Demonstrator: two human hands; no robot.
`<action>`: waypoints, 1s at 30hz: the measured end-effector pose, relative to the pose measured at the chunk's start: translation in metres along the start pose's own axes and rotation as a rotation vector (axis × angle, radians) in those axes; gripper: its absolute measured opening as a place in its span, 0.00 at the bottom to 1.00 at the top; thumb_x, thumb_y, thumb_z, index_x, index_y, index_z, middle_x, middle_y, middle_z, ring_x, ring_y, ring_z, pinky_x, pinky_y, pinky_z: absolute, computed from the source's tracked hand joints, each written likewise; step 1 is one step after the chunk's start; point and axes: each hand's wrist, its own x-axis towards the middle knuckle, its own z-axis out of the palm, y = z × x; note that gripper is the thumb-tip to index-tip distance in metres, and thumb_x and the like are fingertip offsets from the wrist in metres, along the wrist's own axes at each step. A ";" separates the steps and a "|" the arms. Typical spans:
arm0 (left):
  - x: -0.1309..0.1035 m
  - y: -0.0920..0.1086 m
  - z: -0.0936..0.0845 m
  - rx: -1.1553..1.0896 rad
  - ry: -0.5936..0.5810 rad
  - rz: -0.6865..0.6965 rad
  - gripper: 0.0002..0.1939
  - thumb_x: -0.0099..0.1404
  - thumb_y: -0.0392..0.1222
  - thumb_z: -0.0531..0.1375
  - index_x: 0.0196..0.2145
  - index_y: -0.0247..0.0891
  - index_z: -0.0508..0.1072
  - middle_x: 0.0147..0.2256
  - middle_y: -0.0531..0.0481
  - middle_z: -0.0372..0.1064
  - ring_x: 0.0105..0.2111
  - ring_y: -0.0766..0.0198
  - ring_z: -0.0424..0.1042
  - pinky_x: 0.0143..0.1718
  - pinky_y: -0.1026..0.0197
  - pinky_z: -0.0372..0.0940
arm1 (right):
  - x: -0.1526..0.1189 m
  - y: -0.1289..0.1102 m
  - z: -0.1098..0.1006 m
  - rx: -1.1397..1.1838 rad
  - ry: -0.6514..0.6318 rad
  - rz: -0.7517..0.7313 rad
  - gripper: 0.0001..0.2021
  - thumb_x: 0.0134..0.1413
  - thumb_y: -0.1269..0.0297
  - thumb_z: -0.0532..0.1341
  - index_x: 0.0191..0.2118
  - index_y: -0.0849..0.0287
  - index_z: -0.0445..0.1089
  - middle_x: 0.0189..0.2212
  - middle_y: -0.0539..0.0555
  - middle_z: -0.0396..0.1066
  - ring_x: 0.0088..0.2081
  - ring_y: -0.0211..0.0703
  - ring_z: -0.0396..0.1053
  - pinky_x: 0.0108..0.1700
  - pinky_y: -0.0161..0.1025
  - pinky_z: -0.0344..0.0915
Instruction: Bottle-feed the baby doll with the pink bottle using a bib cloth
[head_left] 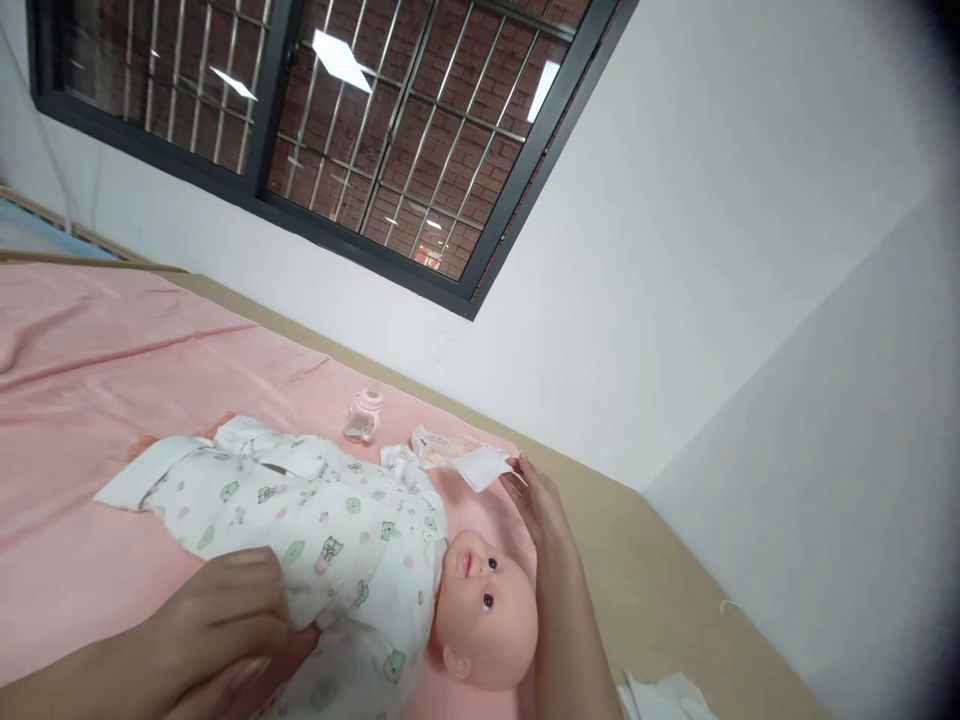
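Observation:
A baby doll (pixel 489 610) lies on its back in a white outfit (pixel 330 510) with green and pink animal prints, its head toward the right. My right hand (pixel 534 497) reaches past the doll's head and pinches the corner of a thin white tissue (pixel 481 466). That tissue lies partly over a clear plastic packet (pixel 435 445). Low on the left, my left hand (pixel 225 620) is curled closed beside the doll's near side, close to its sleeve. What its fingers hold, if anything, is hidden.
A small baby bottle (pixel 364 414) with a pink collar stands beyond the doll. The pink sheet (pixel 67 400) covers a tan bed surface (pixel 645 580) against the white wall. White cloth (pixel 667 698) lies at the bottom right. A barred window (pixel 390 130) is above.

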 end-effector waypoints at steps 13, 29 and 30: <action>0.112 0.034 -0.056 -0.064 0.174 -0.329 0.09 0.68 0.41 0.53 0.46 0.43 0.66 0.43 0.50 0.69 0.41 0.62 0.69 0.42 0.61 0.65 | -0.108 -0.094 0.069 -0.350 -0.313 -0.175 0.21 0.33 0.58 0.74 0.36 0.57 0.69 0.38 0.51 0.70 0.30 0.35 0.67 0.30 0.32 0.63; 0.182 0.037 -0.050 -0.516 -0.472 -0.237 0.11 0.58 0.51 0.64 0.33 0.42 0.80 0.57 0.49 0.62 0.56 0.51 0.62 0.55 0.53 0.58 | -0.168 -0.119 0.083 -0.263 -0.475 -0.300 0.18 0.43 0.60 0.70 0.42 0.55 0.69 0.40 0.52 0.71 0.32 0.34 0.69 0.33 0.32 0.68; 0.185 0.038 -0.048 -0.554 -0.423 -0.233 0.10 0.58 0.50 0.64 0.34 0.43 0.80 0.58 0.49 0.62 0.58 0.51 0.60 0.57 0.52 0.57 | -0.167 -0.118 0.085 -0.256 -0.448 -0.299 0.18 0.44 0.60 0.70 0.42 0.54 0.69 0.41 0.52 0.71 0.31 0.34 0.69 0.32 0.32 0.68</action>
